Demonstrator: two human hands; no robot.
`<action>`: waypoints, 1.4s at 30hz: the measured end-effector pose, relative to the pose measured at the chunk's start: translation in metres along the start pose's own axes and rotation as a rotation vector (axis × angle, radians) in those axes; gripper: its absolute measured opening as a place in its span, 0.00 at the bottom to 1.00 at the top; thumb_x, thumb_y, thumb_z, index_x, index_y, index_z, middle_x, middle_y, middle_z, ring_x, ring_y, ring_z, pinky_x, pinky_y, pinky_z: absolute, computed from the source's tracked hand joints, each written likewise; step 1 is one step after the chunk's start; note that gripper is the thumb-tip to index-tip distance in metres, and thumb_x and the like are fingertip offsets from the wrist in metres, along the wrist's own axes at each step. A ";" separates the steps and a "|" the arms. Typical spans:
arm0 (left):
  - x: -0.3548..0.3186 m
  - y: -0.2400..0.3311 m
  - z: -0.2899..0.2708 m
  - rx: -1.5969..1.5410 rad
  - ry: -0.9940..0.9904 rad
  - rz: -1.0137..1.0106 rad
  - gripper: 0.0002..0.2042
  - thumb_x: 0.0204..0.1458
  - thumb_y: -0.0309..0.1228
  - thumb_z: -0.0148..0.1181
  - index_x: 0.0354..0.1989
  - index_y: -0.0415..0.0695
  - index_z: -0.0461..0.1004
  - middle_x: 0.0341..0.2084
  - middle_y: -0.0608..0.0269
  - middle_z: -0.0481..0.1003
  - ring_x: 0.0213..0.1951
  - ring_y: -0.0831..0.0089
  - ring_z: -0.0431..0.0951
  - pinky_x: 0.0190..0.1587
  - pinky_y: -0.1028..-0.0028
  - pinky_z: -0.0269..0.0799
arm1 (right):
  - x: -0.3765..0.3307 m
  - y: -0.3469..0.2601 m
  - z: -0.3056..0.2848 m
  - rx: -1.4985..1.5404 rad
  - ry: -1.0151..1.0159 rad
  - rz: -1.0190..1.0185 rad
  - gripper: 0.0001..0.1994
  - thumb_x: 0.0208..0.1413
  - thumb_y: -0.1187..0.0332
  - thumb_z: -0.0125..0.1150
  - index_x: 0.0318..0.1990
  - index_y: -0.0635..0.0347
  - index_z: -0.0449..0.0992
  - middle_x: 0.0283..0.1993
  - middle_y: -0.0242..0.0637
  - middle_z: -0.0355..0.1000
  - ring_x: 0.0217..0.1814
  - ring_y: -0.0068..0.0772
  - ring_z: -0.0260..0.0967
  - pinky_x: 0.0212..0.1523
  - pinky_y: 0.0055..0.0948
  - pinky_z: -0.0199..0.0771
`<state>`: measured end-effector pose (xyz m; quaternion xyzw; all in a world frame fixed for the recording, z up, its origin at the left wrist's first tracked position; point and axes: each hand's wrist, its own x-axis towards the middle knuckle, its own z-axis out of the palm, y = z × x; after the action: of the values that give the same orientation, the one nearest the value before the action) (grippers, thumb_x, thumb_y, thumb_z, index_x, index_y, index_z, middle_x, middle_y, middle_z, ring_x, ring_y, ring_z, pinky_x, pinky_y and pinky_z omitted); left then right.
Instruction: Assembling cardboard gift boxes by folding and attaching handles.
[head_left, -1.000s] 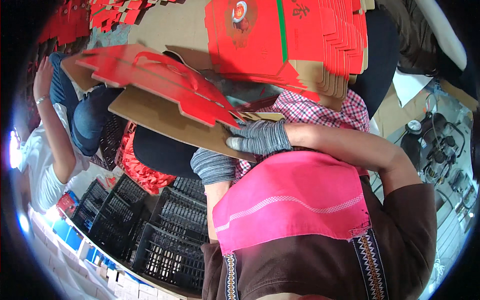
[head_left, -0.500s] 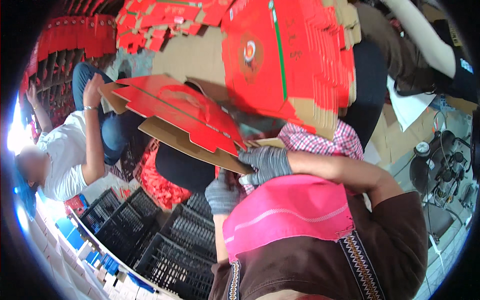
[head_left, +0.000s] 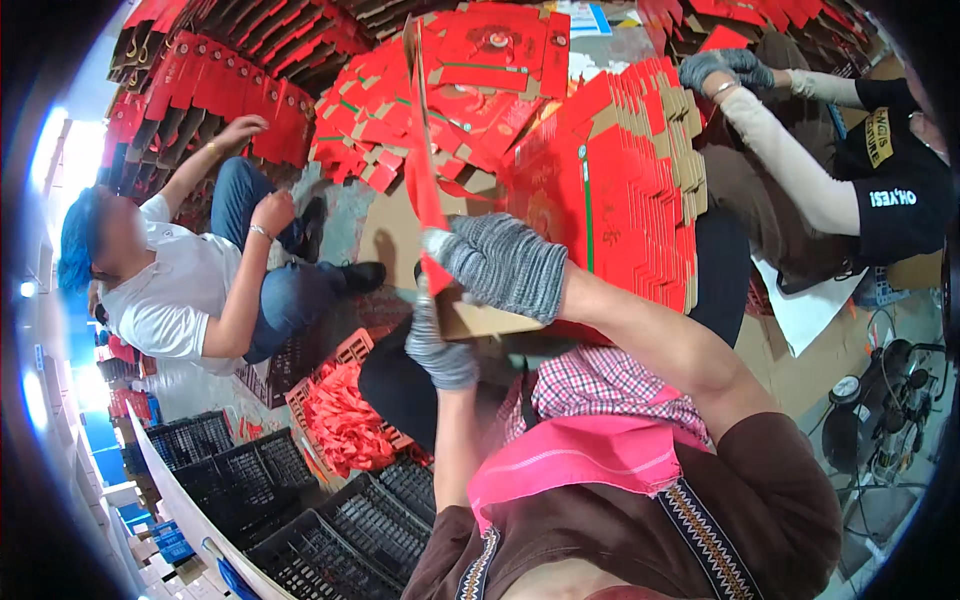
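Note:
Both my hands wear grey knitted gloves and grip a red printed cardboard box blank (head_left: 428, 195). It stands nearly edge-on to me, its brown inner side showing low down. My right hand (head_left: 505, 265) closes over its near part from the right. Lower and to the left, my left hand (head_left: 440, 345) holds its bottom end, with the fingers partly hidden. Just beyond my right hand rises a thick stack of flat red box blanks (head_left: 610, 190), with green stripes and staggered brown edges.
Many loose red blanks (head_left: 490, 60) lie at the far side. A person in a white shirt (head_left: 170, 290) sits left; another with gloved hands (head_left: 720, 70) sits far right. Near left are an orange crate of red ribbons (head_left: 345, 420) and black crates (head_left: 340, 550). A compressor (head_left: 870, 420) stands right.
The blank has swung from lying slanted toward the left to standing upright and edge-on. Both my hands have moved away from my body, and my view has shifted.

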<state>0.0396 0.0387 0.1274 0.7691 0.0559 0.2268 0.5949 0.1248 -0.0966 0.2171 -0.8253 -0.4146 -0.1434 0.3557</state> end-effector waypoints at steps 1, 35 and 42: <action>0.019 -0.004 -0.001 -0.018 0.108 0.159 0.16 0.50 0.28 0.51 0.48 0.39 0.66 0.38 0.57 0.71 0.35 0.71 0.73 0.38 0.68 0.71 | 0.005 -0.003 -0.017 0.401 -0.023 0.218 0.15 0.54 0.66 0.47 0.46 0.67 0.66 0.39 0.47 0.69 0.39 0.38 0.70 0.37 0.28 0.70; -0.070 -0.016 0.081 0.577 -0.940 -0.092 0.52 0.26 0.58 0.61 0.60 0.45 0.44 0.58 0.43 0.41 0.59 0.44 0.40 0.54 0.44 0.43 | 0.013 0.272 -0.039 -0.669 -0.314 0.983 0.20 0.44 0.55 0.51 0.41 0.60 0.72 0.46 0.48 0.67 0.48 0.47 0.64 0.47 0.42 0.64; -0.093 -0.013 0.074 0.531 -0.948 -0.065 0.46 0.30 0.49 0.63 0.57 0.40 0.50 0.55 0.36 0.48 0.56 0.41 0.50 0.55 0.52 0.48 | 0.012 0.228 -0.012 -0.376 -0.203 0.853 0.23 0.42 0.53 0.53 0.43 0.59 0.69 0.43 0.49 0.68 0.47 0.46 0.64 0.47 0.37 0.63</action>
<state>-0.0104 -0.0561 0.0748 0.9088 -0.1396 -0.1852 0.3467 0.3120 -0.1900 0.1251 -0.9817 -0.0383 0.0240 0.1849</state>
